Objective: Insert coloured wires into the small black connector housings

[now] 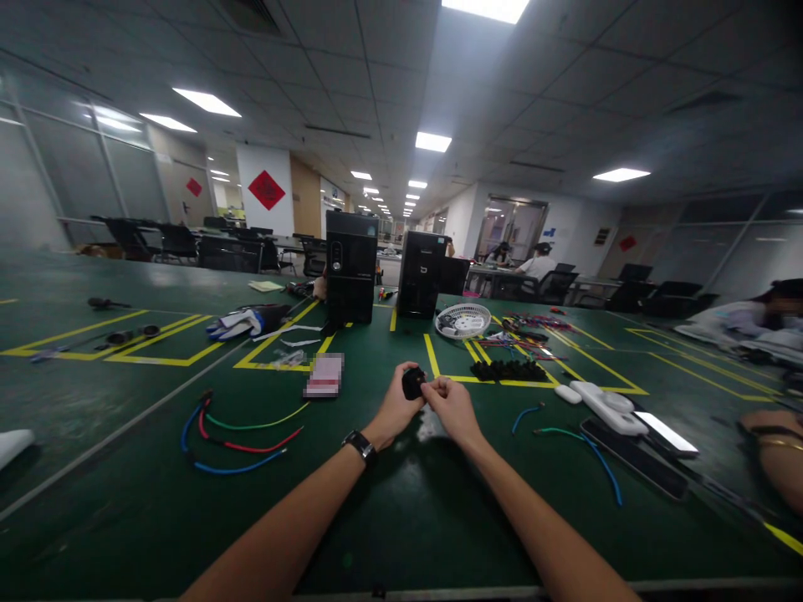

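Note:
My left hand (396, 406) is closed round a small black part (413, 383), held above the green table. My right hand (454, 406) is closed too, its thumb and finger pinched together at the near right edge of that part. Whatever sits between the right fingertips is too small to make out. Left of my hands lie red, blue and green-yellow wires (242, 449) joined at one end. A blue wire (527, 415) and a green-and-blue wire pair (600, 461) lie to the right.
Two black computer towers (351, 267) stand ahead. A white round fan guard (462, 321), a row of black parts (509, 371), a white device (606, 408) and a phone (665, 433) lie right. Gloves (246, 322) lie left. Another person's arm (774, 456) rests at far right.

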Demonstrator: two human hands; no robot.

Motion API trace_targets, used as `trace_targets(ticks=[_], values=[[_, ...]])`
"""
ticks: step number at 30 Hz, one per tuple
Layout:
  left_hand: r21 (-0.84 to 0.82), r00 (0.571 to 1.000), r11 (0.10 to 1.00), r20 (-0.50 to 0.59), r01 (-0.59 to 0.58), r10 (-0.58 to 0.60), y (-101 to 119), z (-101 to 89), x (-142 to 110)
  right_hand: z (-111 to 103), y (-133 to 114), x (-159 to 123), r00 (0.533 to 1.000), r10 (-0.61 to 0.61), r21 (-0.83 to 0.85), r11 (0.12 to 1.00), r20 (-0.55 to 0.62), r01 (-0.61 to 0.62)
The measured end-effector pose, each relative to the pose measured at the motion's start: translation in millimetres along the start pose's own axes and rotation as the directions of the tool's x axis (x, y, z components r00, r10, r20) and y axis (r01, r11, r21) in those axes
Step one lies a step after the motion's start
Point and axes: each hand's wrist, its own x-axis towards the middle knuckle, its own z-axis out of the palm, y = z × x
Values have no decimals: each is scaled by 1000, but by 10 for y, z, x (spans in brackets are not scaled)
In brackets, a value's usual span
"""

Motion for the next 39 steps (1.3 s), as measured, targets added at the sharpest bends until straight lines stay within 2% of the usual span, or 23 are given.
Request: trace_targets(ticks=[3, 6, 11, 18, 21, 25, 29, 34, 37, 39], values=[[-40, 999, 999, 40, -6, 8, 2, -18, 18, -8, 20, 20, 998, 49, 65, 997, 43, -52], [-64, 997, 998, 73, -4, 9, 6, -41, 40, -15, 47, 47, 983, 121, 156, 978, 136, -142], [88, 992, 991, 77, -103, 96, -16, -73, 72, -29, 85, 65, 956, 148, 279, 935, 254, -219], [430, 964, 863, 120, -266, 238, -17, -86, 36, -4, 73, 40, 974, 169, 247, 947, 152, -203], [468, 949, 826, 135, -314, 284, -19, -69, 15, 14, 71, 29, 963, 224, 245, 935, 150, -256], [455, 940, 823, 166, -341, 298, -12, -48, -10, -37, 63, 40, 940, 282, 215, 923, 191, -320], [428, 944, 842, 165, -328, 284, -24, -16, -29, -112, 73, 64, 928, 286, 186, 924, 238, -333], [366, 958, 886, 116, -285, 261, -44, 55, -27, -81, 188, 56, 917, 321, 237, 896, 238, -375], [320, 984, 931, 65, -177, 165, 38, 89, -28, -99, 232, 54, 883, 298, 291, 864, 363, -411], [208, 998, 976, 31, -61, 56, 114, 87, -21, -131, 225, 65, 855, 257, 317, 849, 450, -422]])
